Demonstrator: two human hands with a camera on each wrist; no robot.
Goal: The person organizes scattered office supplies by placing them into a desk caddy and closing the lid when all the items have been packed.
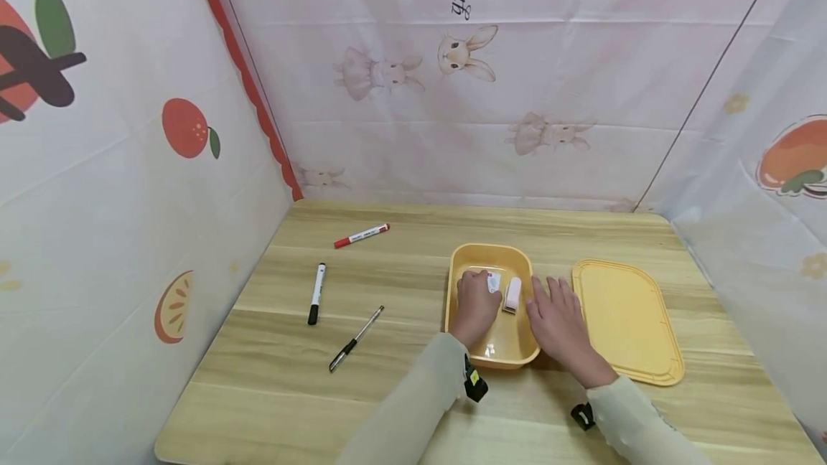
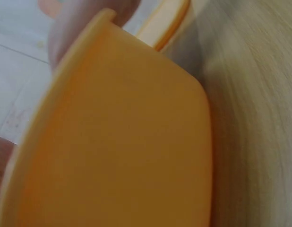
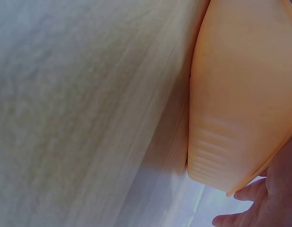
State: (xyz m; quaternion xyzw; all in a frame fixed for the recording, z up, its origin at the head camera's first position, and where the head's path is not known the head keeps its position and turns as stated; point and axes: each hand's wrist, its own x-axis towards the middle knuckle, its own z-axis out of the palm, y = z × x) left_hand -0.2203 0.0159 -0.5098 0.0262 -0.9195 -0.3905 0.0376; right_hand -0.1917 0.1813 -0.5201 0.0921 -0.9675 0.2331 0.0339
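Note:
A yellow plastic box (image 1: pixel 491 362) stands uncovered on the table. My left hand (image 1: pixel 477 307) reaches down inside it, fingers curled at a small white printed item (image 1: pixel 494 282) with blue and red marks, partly hidden by the hand. Beside that item lies a pale pink and white mini stapler (image 1: pixel 512 294). My right hand (image 1: pixel 561 321) rests along the box's right rim with its fingers extended. From the left wrist, the box's outer wall (image 2: pixel 127 132) fills most of the view. Fingers of my right hand (image 3: pixel 264 203) show at the rim in the right wrist view.
The yellow lid (image 1: pixel 627 318) lies flat to the right of the box. On the left are a red marker (image 1: pixel 362 235), a black-capped white marker (image 1: pixel 316 294) and a clear-barrelled pen (image 1: pixel 356 339). Printed cloth walls enclose the wooden table (image 1: pixel 271 407).

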